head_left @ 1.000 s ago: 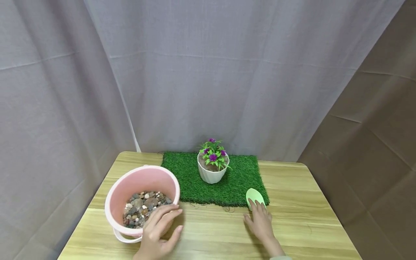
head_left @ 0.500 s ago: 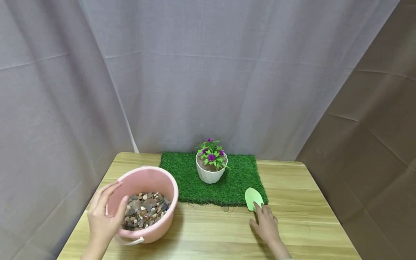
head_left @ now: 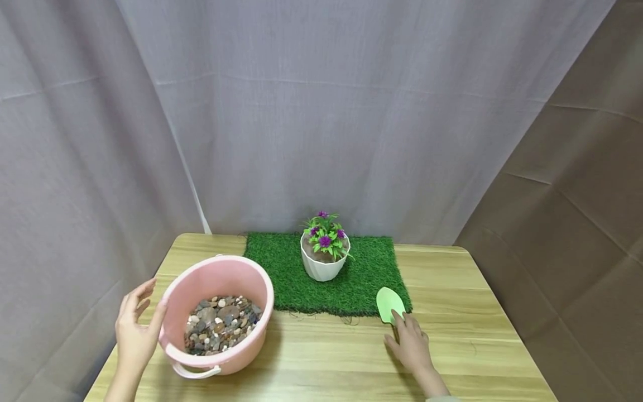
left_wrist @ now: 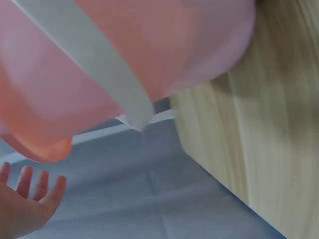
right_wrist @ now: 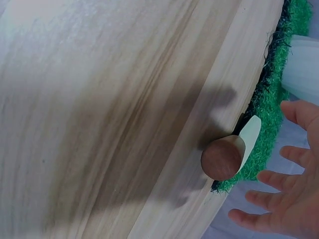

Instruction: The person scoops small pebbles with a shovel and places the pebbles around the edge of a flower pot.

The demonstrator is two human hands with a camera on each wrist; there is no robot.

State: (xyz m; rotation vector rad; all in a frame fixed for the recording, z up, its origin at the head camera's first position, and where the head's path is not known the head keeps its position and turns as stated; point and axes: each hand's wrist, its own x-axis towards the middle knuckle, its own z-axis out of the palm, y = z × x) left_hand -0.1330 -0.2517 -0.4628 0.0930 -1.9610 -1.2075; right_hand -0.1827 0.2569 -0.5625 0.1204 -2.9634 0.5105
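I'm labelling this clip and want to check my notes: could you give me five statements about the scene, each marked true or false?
1. The pink bucket holds stones. True.
2. The flowerpot stands inside the bucket. False: it stands on the green mat.
3. The right hand is nearer the trowel than the left hand is. True.
4. The flowers are yellow. False: they are purple.
5. The left hand is among the stones. False: it is outside the bucket.

In the head view we see a smooth plastic bucket (head_left: pixel 226 277) at seven o'clock, rough, synthetic-looking turf (head_left: pixel 369 279) at six, a smooth plastic trowel (head_left: pixel 389 303) with a wooden handle (right_wrist: pixel 221 160) at five, matt cloth curtain (head_left: pixel 321 134) at twelve.
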